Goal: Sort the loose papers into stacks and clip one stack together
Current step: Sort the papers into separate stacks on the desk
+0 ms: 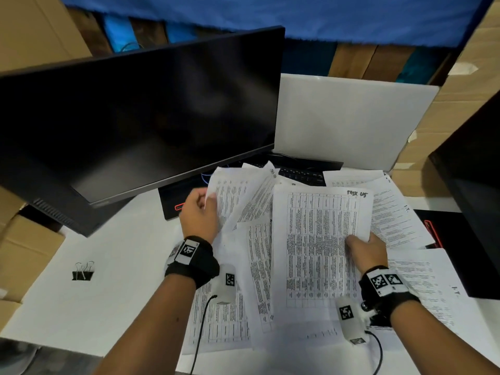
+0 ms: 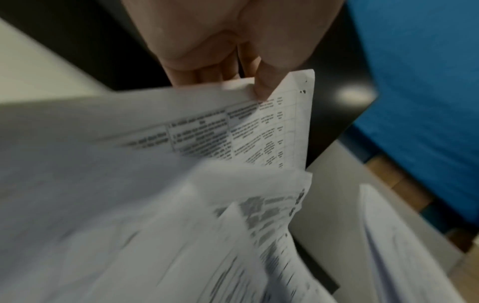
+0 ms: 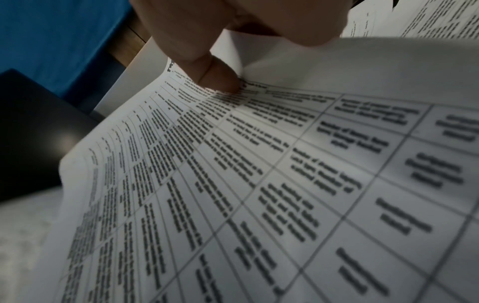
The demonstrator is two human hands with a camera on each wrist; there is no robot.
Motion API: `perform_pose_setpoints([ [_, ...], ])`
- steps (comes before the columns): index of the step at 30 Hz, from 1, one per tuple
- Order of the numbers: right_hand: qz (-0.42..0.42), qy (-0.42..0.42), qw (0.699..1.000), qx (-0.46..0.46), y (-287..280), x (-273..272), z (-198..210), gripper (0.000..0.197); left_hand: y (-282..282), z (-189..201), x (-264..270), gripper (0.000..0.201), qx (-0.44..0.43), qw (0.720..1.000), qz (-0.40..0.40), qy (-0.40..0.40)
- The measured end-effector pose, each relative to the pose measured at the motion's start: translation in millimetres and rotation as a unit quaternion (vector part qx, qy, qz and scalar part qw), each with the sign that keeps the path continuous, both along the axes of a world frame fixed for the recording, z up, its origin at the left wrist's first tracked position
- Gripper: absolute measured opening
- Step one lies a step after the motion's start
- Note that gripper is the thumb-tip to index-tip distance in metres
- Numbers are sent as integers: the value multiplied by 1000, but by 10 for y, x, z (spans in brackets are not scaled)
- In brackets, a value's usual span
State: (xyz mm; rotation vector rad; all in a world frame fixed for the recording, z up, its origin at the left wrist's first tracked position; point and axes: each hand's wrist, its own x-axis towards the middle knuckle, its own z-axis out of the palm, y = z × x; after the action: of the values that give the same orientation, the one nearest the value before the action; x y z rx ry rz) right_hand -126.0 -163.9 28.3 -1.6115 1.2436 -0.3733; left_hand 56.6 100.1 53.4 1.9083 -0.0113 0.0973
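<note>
Here each hand pinches 1 printed sheet (left hand (image 1: 198, 212), right hand (image 1: 368, 249)) above the desk (image 1: 113, 266)

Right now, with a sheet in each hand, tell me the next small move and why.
Probably lay the right hand's sheet onto the left hand's sheet and square them. Both show the same printed grid, so they likely belong together, and the binder clip lies untouched on the table.
</note>
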Motion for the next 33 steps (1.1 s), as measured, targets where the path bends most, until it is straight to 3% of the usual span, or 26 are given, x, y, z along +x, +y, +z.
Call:
perform_pose_setpoints([
  [8,0,-75,997,-5,54,98,194,11,95,997,210,5,-136,970,38,-199],
  [14,-27,-171,985,0,69,175,410,20,201,1541,203,33,-248,920,62,-299],
  [16,-32,-191,981,-4,38,195,457,23,259,1636,204,29,-246,905,72,-340],
  [18,-38,-197,980,-6,-7,214,477,23,298,1606,235,25,-157,923,77,-343],
  [21,-52,-218,975,-2,-50,235,506,22,279,1310,207,35,-24,969,52,-242],
  [24,-49,-223,973,-2,-57,218,501,21,217,853,105,39,45,988,60,-135],
  [28,-8,-166,986,-9,25,218,414,21,58,134,-127,48,14,999,-5,46],
  [31,48,-102,994,-1,175,257,262,20,-112,-144,-402,48,-1,983,-67,169],
  [33,86,-35,996,5,265,264,121,21,-196,-232,-550,34,-65,967,-93,228],
])
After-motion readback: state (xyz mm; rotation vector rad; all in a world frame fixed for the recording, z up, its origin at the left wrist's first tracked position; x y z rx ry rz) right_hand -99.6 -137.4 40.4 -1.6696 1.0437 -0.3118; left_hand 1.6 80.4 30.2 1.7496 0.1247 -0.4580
